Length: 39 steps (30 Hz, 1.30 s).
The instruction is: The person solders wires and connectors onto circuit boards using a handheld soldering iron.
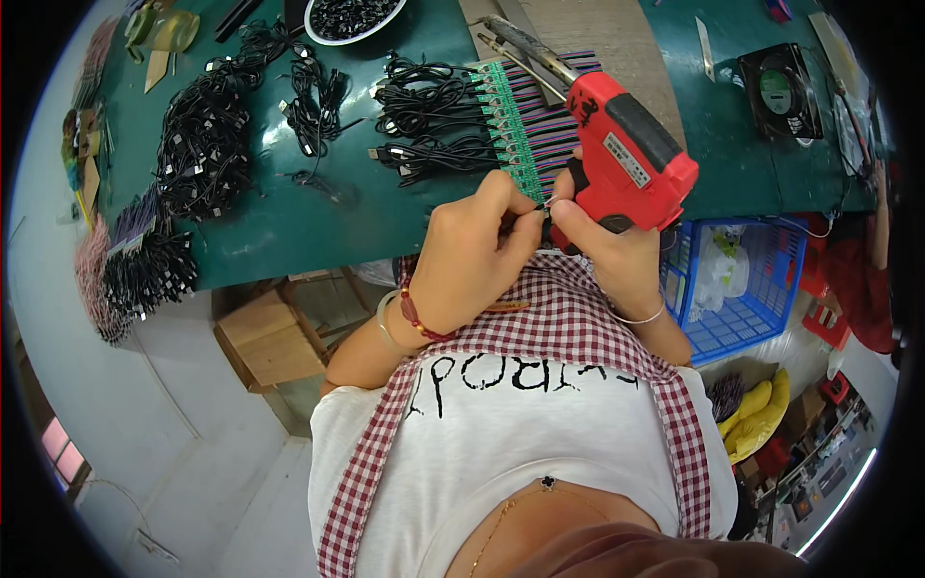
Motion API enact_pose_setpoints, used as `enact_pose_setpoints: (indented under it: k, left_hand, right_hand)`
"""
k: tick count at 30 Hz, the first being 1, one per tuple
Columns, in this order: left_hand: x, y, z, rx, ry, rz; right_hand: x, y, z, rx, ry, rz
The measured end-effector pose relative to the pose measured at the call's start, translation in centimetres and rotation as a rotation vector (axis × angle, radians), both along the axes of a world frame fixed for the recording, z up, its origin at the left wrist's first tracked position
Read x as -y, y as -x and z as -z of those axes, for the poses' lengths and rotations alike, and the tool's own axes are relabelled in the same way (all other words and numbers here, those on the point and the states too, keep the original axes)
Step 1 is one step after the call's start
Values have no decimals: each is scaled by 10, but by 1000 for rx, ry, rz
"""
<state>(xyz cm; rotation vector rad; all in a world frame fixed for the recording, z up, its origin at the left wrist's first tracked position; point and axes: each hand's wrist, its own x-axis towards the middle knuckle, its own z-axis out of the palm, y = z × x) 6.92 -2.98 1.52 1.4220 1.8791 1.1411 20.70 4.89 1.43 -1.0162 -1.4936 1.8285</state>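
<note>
My right hand [617, 255] is wrapped round a red and black soldering gun [631, 154], whose metal tip points away to the upper left. Its thumb and fingertip meet close to my left hand [472, 255], which is closed in a pinch at the table's near edge. Something thin and pale shows between the fingertips, too small to name. Just beyond them lies a row of small green circuit boards [511, 130]. Coiled black USB cables [429, 111] run to its left side, and striped flat wires [544, 106] run out to the right, partly behind the gun.
A wooden board [631, 43] lies under the wires. Piled black cables [202, 144] and a smaller cable bundle [313, 106] are at left, below a bowl [312, 31] of dark parts. A black fan [779, 94] stands at right. A blue basket [737, 337] is below the table.
</note>
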Motion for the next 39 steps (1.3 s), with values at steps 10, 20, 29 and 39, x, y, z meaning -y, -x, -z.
enact_pose_setpoints:
  k: [10, 20, 29, 39]
  left_hand:
    - [-8, 10, 16, -95, -95, -34]
    - [-16, 11, 42, -400, -89, -104]
    - [-19, 13, 39, -405, -84, -77]
    - [-19, 14, 37, -432, -86, -48]
  right_hand:
    - [4, -5, 8, 25, -48, 124]
    - [17, -91, 36, -55, 115, 117]
    - [49, -132, 62, 81, -30, 52]
    - [44, -142, 68, 451, -330, -166]
